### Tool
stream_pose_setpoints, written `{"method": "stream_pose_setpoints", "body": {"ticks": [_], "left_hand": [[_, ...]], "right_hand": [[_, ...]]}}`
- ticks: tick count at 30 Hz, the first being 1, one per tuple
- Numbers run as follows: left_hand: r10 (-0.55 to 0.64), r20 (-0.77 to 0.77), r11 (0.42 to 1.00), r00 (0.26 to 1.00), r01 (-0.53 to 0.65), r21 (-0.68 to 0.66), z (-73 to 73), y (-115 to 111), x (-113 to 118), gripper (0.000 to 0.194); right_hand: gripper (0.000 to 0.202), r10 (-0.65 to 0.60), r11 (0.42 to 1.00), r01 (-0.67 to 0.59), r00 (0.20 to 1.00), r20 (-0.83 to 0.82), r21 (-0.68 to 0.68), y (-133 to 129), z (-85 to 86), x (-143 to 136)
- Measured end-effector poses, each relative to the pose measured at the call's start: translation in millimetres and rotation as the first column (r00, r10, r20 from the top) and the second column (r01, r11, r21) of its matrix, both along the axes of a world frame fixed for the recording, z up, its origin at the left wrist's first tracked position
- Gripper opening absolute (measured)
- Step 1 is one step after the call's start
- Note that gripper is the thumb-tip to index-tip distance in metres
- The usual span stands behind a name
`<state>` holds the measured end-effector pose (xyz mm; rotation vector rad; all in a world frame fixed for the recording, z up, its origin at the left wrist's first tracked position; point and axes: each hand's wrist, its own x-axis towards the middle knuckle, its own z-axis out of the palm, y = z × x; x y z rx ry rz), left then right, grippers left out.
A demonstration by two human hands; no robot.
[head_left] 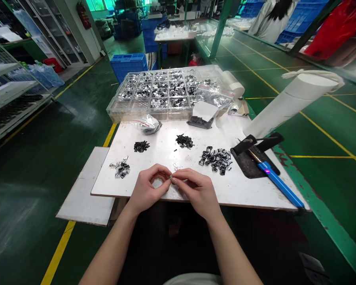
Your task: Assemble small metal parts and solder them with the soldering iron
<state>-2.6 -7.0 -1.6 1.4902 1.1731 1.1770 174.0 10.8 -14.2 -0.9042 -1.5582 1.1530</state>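
From my remote seat I see a flat white tabletop (157,152), then a clear, rigid compartment case (139,105) of glinting dark bits at its far side. A smooth white roll (293,101) leans right. The left hand (145,188) and right hand (200,192) pinch one part between fingertips above the near edge. Glossy dark rectangular pieces (218,159) lie beyond the right hand. The pinched part (170,177) is tiny, greyish; its exact shape I can't tell.

The soldering iron's handle (280,184) is bright blue.
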Motion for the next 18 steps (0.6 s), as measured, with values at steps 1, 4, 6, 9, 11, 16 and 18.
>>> {"method": "stream_pose_setpoints", "body": {"ticks": [1,4,6,9,11,16,18], "left_hand": [[0.000,0.001,1.000,1.000,0.000,0.005,0.0,-0.4,-0.2,0.008],[-0.009,-0.008,1.000,1.000,0.009,0.023,-0.5,-1.1,-0.4,0.009],[-0.021,-0.033,0.999,0.999,0.022,0.040,-1.2,-1.4,-0.6,0.011],[-0.040,-0.076,0.997,0.996,0.045,0.062,-2.4,-2.3,-1.1,0.015],[-0.053,-0.093,0.996,0.994,0.059,0.070,-2.8,-3.1,-1.7,0.016],[-0.071,-0.065,0.995,0.995,0.075,0.059,-2.4,-4.2,-2.0,0.015],[-0.083,-0.025,0.996,0.996,0.084,0.043,-1.8,-3.8,-1.8,0.015]], "right_hand": [[0.011,0.014,1.000,-0.014,1.000,-0.006,-0.004,0.1,1.3,0.3],[0.013,0.030,1.000,-0.030,0.999,-0.011,-0.009,-1.0,5.1,0.7],[0.013,0.022,0.999,-0.022,1.000,0.000,-0.029,-2.1,7.1,0.9],[0.009,0.009,0.997,-0.007,1.000,0.014,-0.079,-3.4,7.9,1.6],[0.006,0.003,0.992,-0.002,1.000,0.004,-0.128,-3.7,6.8,2.4],[0.011,0.027,0.980,-0.033,0.999,-0.034,-0.195,-2.3,4.8,4.7],[0.014,0.064,0.986,-0.067,0.998,-0.023,-0.153,-0.9,5.4,5.7]]}}
